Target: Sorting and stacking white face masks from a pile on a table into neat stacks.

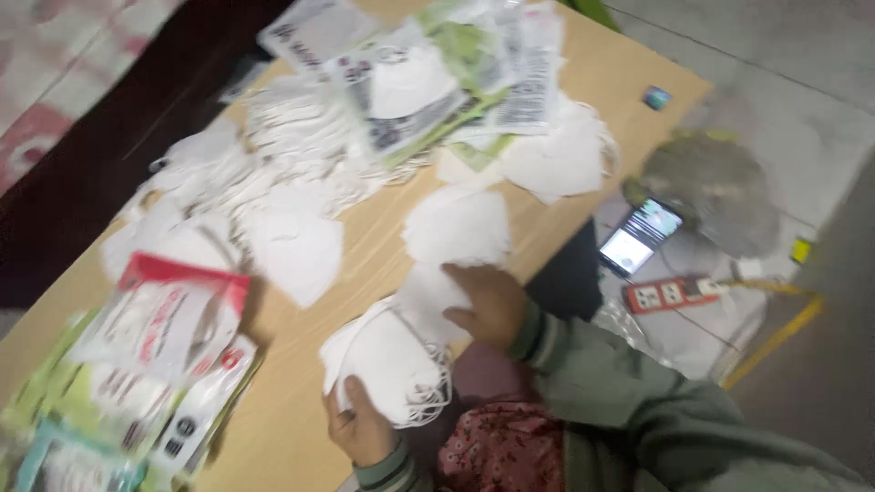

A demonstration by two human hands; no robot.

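Gripping a stack of white folded masks [387, 360] at the table's near edge, the left hand [362, 428] is closed on the stack's lower corner w/ thumb on top; ear loops hang loose at its right side. The right hand [492, 305] is laid flat, fingers partly curled, on the stack's upper end, near a single mask [456, 226]. Packaged masks [164, 364] are piled at the left, more loose masks [273, 173] & packets [428, 73] farther back on the wooden table [365, 255]. A phone [638, 239] & power strip [674, 293] are seen on the floor. Risk, as judged: the stack sits at the edge, so loops could snag & masks could be dragged off.
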